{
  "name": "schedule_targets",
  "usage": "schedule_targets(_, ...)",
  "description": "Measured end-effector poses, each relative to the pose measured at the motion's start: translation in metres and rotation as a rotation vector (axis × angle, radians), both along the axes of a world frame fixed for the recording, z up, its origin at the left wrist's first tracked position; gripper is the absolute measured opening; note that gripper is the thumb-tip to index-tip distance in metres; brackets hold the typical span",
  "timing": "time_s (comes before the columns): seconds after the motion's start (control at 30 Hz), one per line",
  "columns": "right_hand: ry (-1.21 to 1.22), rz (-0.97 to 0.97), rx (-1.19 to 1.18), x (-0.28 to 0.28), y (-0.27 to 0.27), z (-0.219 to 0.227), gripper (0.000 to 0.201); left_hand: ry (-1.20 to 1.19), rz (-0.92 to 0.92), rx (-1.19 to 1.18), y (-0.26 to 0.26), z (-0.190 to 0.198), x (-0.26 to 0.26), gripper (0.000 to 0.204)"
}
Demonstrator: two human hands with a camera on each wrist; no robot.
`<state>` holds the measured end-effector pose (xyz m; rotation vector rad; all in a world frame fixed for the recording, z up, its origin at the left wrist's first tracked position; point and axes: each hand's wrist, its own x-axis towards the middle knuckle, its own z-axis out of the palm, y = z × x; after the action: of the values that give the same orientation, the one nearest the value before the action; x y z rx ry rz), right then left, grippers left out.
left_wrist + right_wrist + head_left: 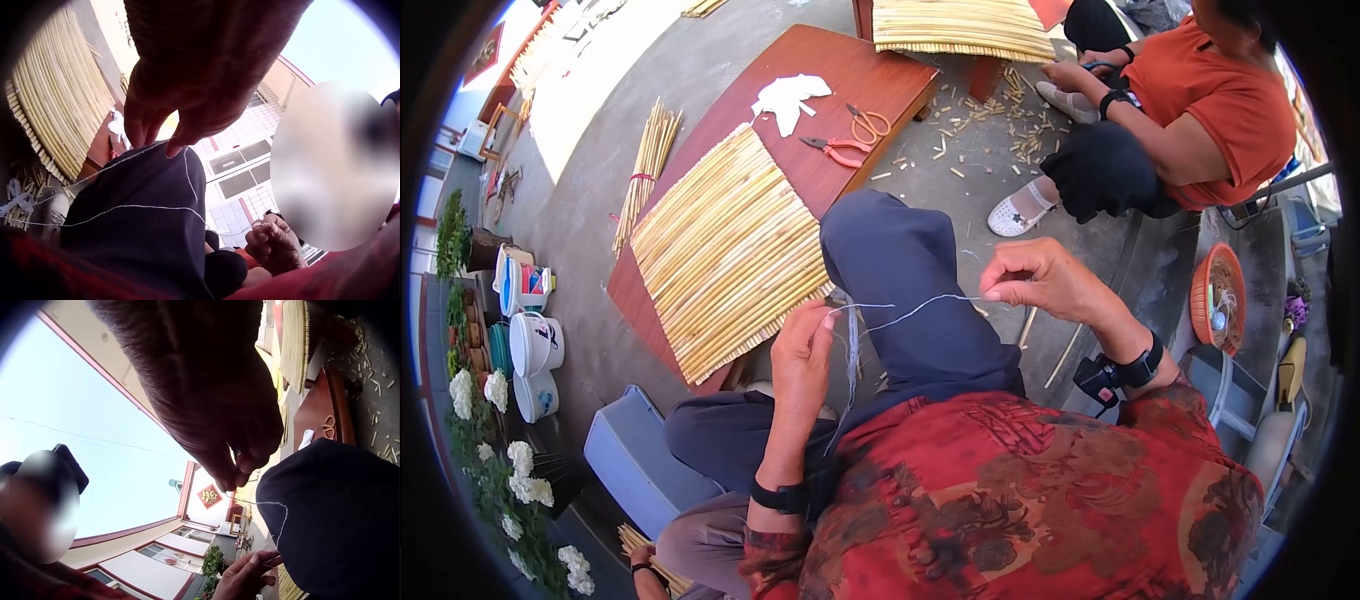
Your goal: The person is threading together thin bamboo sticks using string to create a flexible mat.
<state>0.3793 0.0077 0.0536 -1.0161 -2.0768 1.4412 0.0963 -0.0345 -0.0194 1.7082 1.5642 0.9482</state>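
A thin white string (pixel 920 308) runs between my two hands, slack across my dark-trousered knee. My left hand (pixel 802 350) pinches it between thumb and finger near the edge of the reed mat, and a loose hank of string hangs below. On the other side, my right hand (pixel 1045 278) pinches the other part of the string between thumb and curled fingers. The mat (pixel 730 230), made of straight yellow stalks bound side by side, lies on a red-brown wooden table (pixel 840 90). In the left wrist view the string (pixel 131 207) dips in a long curve over the knee.
On the table lie red-handled pliers (pixel 837 150), scissors (pixel 868 125) and a white cloth (pixel 790 100). A bundle of stalks (pixel 647 165) leans at its left. A person in an orange shirt (pixel 1230 110) sits at right near scattered cut ends. A blue-grey bin (pixel 635 455) stands at lower left.
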Motion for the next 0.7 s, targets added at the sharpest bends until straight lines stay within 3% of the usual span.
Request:
schedule_targets(0.07, -0.021, 0.062, 0.046, -0.015, -0.004, 0.001, 0.009, 0.004, 0.026, 0.024, 0.005, 0.017, 0.007, 0.020)
schedule_targets(0.13, -0.045, 0.123, 0.092, -0.025, -0.008, 0.002, 0.009, -0.330, 0.061, -0.218, 0.008, 0.037, 0.019, 0.018)
schedule_targets(0.17, -0.018, 0.159, 0.097, -0.029, -0.010, 0.002, 0.009, -0.329, 0.066, -0.215, 0.009, 0.039, 0.024, 0.018)
schedule_targets(0.23, 0.034, 0.200, 0.091, -0.037, -0.013, 0.003, 0.010, -0.671, -0.011, -0.332, 0.011, 0.041, 0.035, 0.019)
schedule_targets(0.37, 0.069, -0.012, 0.257, -0.047, 0.001, -0.016, 0.011, -0.863, -0.085, -0.456, 0.018, 0.037, 0.052, 0.020)
schedule_targets(0.53, -0.011, -0.149, 0.226, -0.044, 0.008, -0.026, 0.008, -0.893, -0.154, -0.623, 0.017, 0.035, 0.050, 0.022)
schedule_targets(0.7, 0.251, 0.043, -0.022, -0.044, 0.013, -0.031, 0.005, -0.789, -0.254, -0.602, 0.017, 0.042, 0.038, 0.020)
